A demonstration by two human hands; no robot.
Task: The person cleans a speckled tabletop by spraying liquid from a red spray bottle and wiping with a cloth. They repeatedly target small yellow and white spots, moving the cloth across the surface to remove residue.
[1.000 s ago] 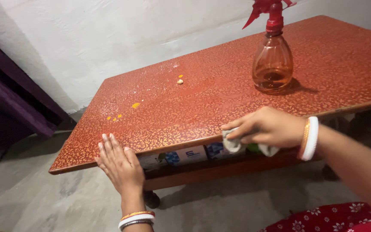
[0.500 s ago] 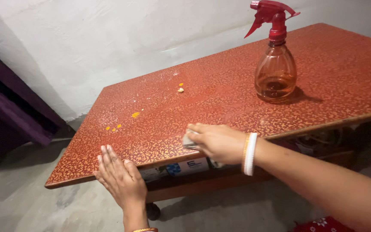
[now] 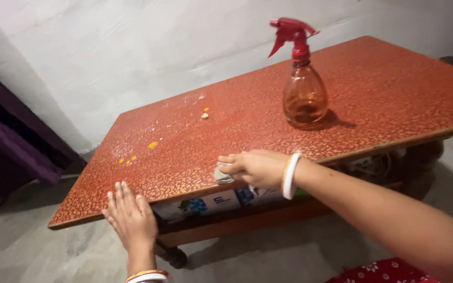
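Note:
A low table with a red, gold-patterned top (image 3: pixel 373 84) fills the view. My right hand (image 3: pixel 255 167) presses a crumpled pale cloth (image 3: pixel 222 175) onto the top near its front edge. My left hand (image 3: pixel 129 217) lies flat, fingers together, against the table's front left edge and holds nothing. Yellow spots (image 3: pixel 153 144) and a pale crumb (image 3: pixel 204 115) mark the top left of centre, beyond the cloth. A clear amber spray bottle with a red trigger head (image 3: pixel 302 86) stands upright to the right of the stains.
A shelf under the tabletop holds white and blue boxes (image 3: pixel 211 203). A pale wall (image 3: pixel 106 47) runs behind the table, and dark purple furniture (image 3: pixel 6 136) stands at the left. Grey floor (image 3: pixel 38 246) lies below. Red flowered fabric (image 3: pixel 384 271) shows at the bottom right.
My right hand has carried the cloth from the table's front edge leftward and up onto the top. My left hand has stayed on the front left edge. The camera has shifted slightly.

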